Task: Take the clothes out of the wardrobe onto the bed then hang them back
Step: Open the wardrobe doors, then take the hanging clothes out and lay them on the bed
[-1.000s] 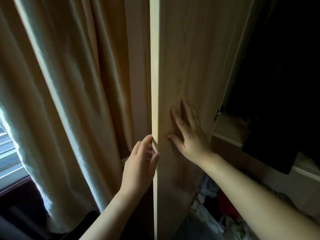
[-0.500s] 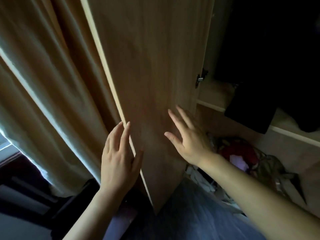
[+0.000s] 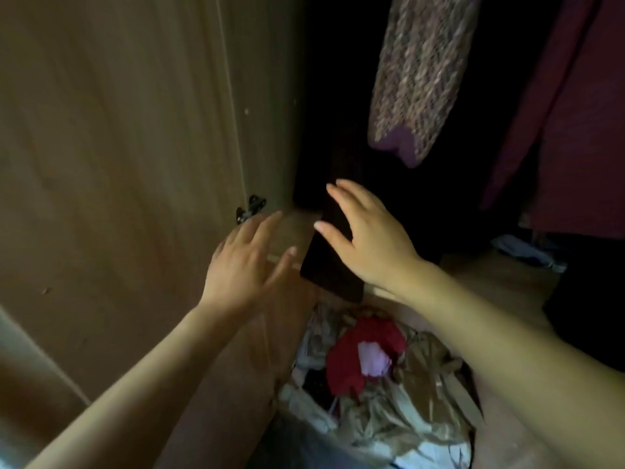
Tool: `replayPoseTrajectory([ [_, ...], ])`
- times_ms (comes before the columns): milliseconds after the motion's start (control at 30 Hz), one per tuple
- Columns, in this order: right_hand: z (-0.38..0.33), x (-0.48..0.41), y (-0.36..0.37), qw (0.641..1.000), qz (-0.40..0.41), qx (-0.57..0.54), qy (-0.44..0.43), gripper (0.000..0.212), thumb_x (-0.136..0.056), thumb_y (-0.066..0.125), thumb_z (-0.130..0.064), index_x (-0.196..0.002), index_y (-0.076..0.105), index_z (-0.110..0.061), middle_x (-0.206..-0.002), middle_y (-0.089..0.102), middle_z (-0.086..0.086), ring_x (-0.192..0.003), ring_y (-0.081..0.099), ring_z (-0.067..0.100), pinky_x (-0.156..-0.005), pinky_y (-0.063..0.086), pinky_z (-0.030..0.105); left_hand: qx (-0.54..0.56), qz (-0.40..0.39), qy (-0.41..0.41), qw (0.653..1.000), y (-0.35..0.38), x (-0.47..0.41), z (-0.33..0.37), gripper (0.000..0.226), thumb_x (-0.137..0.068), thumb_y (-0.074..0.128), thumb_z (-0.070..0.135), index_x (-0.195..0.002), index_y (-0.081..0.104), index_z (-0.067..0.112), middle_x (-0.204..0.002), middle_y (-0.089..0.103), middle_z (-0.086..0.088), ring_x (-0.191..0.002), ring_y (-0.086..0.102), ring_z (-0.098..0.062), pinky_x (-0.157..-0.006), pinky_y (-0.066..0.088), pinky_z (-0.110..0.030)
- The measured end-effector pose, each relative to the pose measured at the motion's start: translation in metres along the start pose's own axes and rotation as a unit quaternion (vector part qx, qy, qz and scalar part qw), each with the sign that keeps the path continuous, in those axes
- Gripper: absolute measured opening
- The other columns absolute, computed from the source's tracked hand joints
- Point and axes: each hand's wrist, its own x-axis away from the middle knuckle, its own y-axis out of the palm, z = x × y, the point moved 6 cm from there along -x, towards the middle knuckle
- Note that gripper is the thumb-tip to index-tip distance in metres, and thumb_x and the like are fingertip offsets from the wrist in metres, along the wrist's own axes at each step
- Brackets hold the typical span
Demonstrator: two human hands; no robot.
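Both hands extend into the wardrobe (image 3: 270, 96) with fingers spread, holding nothing: left hand (image 3: 243, 262) near the door hinge (image 3: 250, 208), right hand (image 3: 368, 245) before a black garment (image 3: 326, 272) hanging inside; a knitted garment (image 3: 419, 79) and a maroon garment (image 3: 575, 130) hang beyond.

No legible text, seemingly.

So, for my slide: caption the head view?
Open left hand and right hand reach past wooden wardrobe door toward black hanging garment.
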Motion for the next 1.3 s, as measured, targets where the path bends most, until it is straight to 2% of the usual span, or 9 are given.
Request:
replayPoseTrajectory([
  [333, 0.024, -0.189, -0.158, 0.977, 0.178, 0.106, -0.059, 0.058, -0.096, 0.044, -0.042, -0.143, 0.033, -0.012, -0.151, 0.029, 0.008, -0.138, 0.026, 0.021, -0.112, 0.021, 0.030, 0.058, 0.139, 0.096, 0.984, -0.080, -0.225, 0.030, 0.065, -0.087, 0.035, 0.053, -0.140, 0.038, 0.015, -0.138, 0.046, -0.010, -0.126, 0.043, -0.026, -0.102, 0.034, -0.033],
  [633, 0.011, -0.367, -0.273, 0.901, 0.302, 0.298, -0.088, 0.058, -0.094, 0.047, -0.042, -0.143, 0.033, -0.015, -0.152, 0.025, 0.007, -0.140, 0.021, 0.023, -0.114, 0.021, 0.034, 0.152, 0.216, 0.195, 0.945, -0.130, -0.431, 0.034, 0.053, -0.096, 0.042, 0.041, -0.142, 0.036, 0.016, -0.143, 0.040, -0.009, -0.130, 0.038, -0.024, -0.101, 0.028, -0.027],
  [733, 0.021, -0.411, -0.297, 0.894, 0.300, 0.327, -0.057, 0.061, -0.094, 0.047, -0.042, -0.145, 0.030, -0.015, -0.154, 0.020, 0.008, -0.142, 0.015, 0.024, -0.115, 0.017, 0.035, 0.194, 0.228, 0.226, 0.927, -0.136, -0.487, 0.043, 0.050, -0.097, 0.042, 0.039, -0.141, 0.037, 0.015, -0.142, 0.041, -0.009, -0.129, 0.039, -0.024, -0.095, 0.026, -0.020],
  [867, 0.055, -0.426, -0.309, 0.855, 0.313, 0.413, -0.019, 0.067, -0.094, 0.045, -0.044, -0.148, 0.020, -0.013, -0.156, 0.012, 0.008, -0.143, 0.007, 0.027, -0.116, 0.013, 0.038, 0.229, 0.236, 0.276, 0.903, -0.135, -0.546, 0.060, 0.049, -0.097, 0.043, 0.040, -0.139, 0.040, 0.015, -0.140, 0.043, -0.010, -0.128, 0.040, -0.025, -0.097, 0.030, -0.026],
  [1000, 0.099, -0.416, -0.335, 0.849, 0.317, 0.422, 0.023, 0.071, -0.094, 0.045, -0.047, -0.149, 0.014, -0.014, -0.151, 0.023, 0.009, -0.138, 0.020, 0.029, -0.111, 0.019, 0.036, 0.293, 0.185, 0.333, 0.877, -0.127, -0.591, 0.085, 0.068, -0.083, 0.033, 0.055, -0.140, 0.037, 0.019, -0.145, 0.037, -0.006, -0.132, 0.035, -0.024, -0.107, 0.031, -0.037],
  [1067, 0.109, -0.418, -0.356, 0.847, 0.332, 0.412, 0.044, 0.069, -0.094, 0.043, -0.047, -0.148, 0.016, -0.013, -0.146, 0.030, 0.011, -0.133, 0.026, 0.031, -0.107, 0.025, 0.037, 0.303, 0.165, 0.355, 0.869, -0.129, -0.610, 0.099, 0.069, -0.082, 0.032, 0.058, -0.141, 0.035, 0.024, -0.147, 0.034, -0.001, -0.134, 0.033, -0.022, -0.107, 0.031, -0.036],
  [1100, 0.109, -0.423, -0.367, 0.830, 0.353, 0.428, 0.049, 0.066, -0.094, 0.043, -0.047, -0.146, 0.020, -0.013, -0.144, 0.031, 0.012, -0.131, 0.028, 0.032, -0.104, 0.028, 0.039, 0.305, 0.166, 0.365, 0.864, -0.133, -0.619, 0.106, 0.066, -0.084, 0.035, 0.058, -0.141, 0.034, 0.025, -0.147, 0.034, 0.001, -0.134, 0.033, -0.021, -0.105, 0.031, -0.035],
  [1200, 0.093, -0.455, -0.388, 0.766, 0.385, 0.513, 0.037, 0.056, -0.094, 0.043, -0.046, -0.138, 0.036, -0.012, -0.137, 0.033, 0.013, -0.124, 0.032, 0.033, -0.098, 0.032, 0.043, 0.314, 0.219, 0.356, 0.852, -0.150, -0.643, 0.120, 0.057, -0.091, 0.037, 0.054, -0.140, 0.036, 0.026, -0.145, 0.036, 0.001, -0.132, 0.034, -0.021, -0.106, 0.032, -0.038],
  [1300, 0.091, -0.497, -0.401, 0.784, 0.332, 0.524, 0.033, 0.048, -0.095, 0.043, -0.044, -0.134, 0.043, -0.014, -0.131, 0.038, 0.012, -0.116, 0.040, 0.034, -0.090, 0.040, 0.043, 0.289, 0.297, 0.331, 0.848, -0.166, -0.660, 0.126, 0.062, -0.085, 0.030, 0.057, -0.139, 0.037, 0.028, -0.143, 0.037, 0.003, -0.131, 0.034, -0.018, -0.104, 0.033, -0.037],
])
